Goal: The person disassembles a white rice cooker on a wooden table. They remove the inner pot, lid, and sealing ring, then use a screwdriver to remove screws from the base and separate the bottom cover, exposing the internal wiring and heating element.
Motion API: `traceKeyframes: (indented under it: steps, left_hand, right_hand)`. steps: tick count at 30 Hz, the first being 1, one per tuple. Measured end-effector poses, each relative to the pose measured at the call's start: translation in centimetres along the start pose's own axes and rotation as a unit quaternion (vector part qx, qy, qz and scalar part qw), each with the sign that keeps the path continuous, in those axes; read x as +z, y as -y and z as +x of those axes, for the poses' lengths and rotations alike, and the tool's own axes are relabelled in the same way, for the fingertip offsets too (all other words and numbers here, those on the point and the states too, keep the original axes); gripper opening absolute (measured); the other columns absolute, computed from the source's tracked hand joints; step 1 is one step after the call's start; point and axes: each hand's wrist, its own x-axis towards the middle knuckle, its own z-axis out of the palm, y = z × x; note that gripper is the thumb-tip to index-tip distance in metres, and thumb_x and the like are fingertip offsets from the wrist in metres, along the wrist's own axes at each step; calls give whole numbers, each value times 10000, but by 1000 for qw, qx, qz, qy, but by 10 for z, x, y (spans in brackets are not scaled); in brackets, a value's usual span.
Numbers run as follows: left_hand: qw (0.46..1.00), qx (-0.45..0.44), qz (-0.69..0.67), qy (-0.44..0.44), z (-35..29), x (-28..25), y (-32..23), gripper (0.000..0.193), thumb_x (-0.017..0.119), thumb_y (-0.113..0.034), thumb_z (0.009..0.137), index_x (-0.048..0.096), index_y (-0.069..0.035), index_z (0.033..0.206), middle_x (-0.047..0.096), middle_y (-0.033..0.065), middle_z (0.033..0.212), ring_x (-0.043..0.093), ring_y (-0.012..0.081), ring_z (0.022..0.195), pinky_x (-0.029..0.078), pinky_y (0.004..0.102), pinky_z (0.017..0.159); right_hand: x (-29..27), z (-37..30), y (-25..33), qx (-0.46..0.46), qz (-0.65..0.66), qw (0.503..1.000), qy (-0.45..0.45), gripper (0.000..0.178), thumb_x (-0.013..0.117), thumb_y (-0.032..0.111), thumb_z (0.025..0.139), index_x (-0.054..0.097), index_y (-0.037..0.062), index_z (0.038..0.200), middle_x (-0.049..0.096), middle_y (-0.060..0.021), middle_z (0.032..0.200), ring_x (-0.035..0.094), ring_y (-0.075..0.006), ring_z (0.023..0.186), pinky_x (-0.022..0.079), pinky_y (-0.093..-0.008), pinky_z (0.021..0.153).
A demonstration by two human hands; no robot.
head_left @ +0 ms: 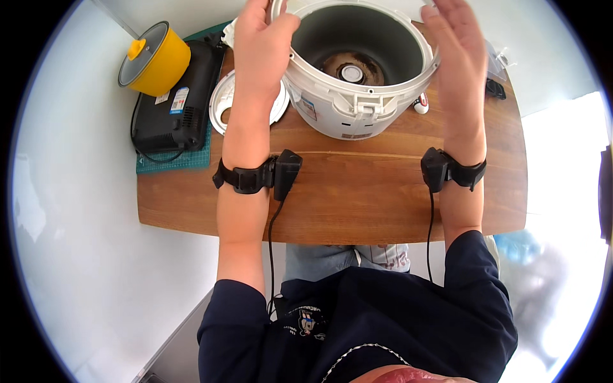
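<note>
Left hand [262, 48]: gripping the rim of the white cooker body [335, 99], which stands on the desk [357, 185] between both hands. Right hand [456, 45]: open, fingers extended, beside the cooker's right rim; contact unclear. Left of left hand: round white part [220, 94], then black appliance [159, 124] bearing yellow pot [165, 64].

At twelve o'clock the cooker [335, 112] was white, its inside [396, 48] dark grey with brown blotches [373, 71]. Toward ten, the pot [169, 64] was yellow, the mat [199, 157] teal. The table [357, 198] was wood-grained brown; toward five, the shirt [396, 313] was navy.
</note>
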Motion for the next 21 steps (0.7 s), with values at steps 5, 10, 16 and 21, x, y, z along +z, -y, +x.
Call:
traceKeyframes:
  steps: [5,10,16,21]
  left_hand:
    - [987,146,-47,-44,-4,4,0,508,488,64,946,477,89,1453,602,165,1381,565,194,1295,386,298,1131]
    - [968,171,-176,-60,-8,21,-6,468,504,-71,1055,392,53,1492,625,180,1300,604,285,1271,465,406,1111]
    - [950,135,-282,27,-24,2,14,483,368,-338,1117,396,-34,1492,649,189,1217,687,334,1112,590,434,944]
    - [982,178,-60,33,-44,2,17,890,498,-695,992,393,49,1468,703,169,947,699,234,937,549,378,869]
  right_hand:
    - [23,-13,24,3,119,989,-88,579,578,116,1018,347,-64,1518,523,-249,1395,594,-296,1209,538,-379,966]
    - [8,-10,31,48,145,986,-74,474,539,209,1055,455,-59,1437,661,-165,1048,692,-222,769,582,-301,613]
    - [13,-11,19,-26,142,984,-105,392,475,245,1088,557,-52,1331,541,-37,728,480,-103,449,399,-217,406]
    - [6,-10,19,-51,220,970,-94,385,452,236,1095,553,-61,1318,417,13,674,355,-65,419,299,-210,371]
